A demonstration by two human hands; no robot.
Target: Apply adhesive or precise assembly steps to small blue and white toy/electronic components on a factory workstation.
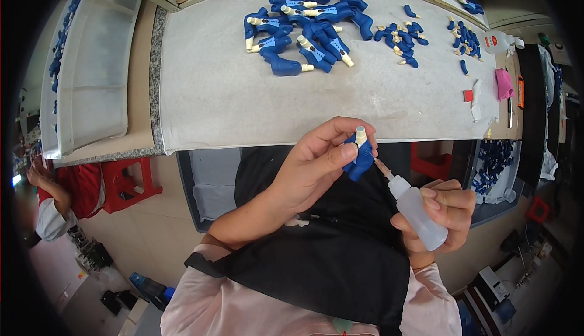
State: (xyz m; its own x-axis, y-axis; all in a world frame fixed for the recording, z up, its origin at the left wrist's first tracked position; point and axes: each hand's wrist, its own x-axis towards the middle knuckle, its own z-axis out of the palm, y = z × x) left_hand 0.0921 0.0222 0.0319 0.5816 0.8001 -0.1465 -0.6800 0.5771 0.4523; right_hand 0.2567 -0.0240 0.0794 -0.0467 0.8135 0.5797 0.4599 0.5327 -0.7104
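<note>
Near the table's front edge, my left hand [317,158] is closed round a small blue molded figure part [361,167] with a cream peg pointing up. My right hand [449,207] grips a translucent white squeeze bottle [421,216], tilted with its thin brownish tip up and left. The tip meets the lower right side of the blue part, or is very close; I cannot tell which. Larger blue parts with cream pegs [316,28] lie in a pile at the table's far middle. Smaller blue pieces with cream ends [401,39] form a group to their right.
Another small blue group [465,39] lies far right, near a clear bottle with a red label [499,42]. A pink cloth [504,84] and an orange-handled tool [521,92] are at the right edge. A translucent bin [97,62] stands left; a tray of blue parts [496,165] is lower right.
</note>
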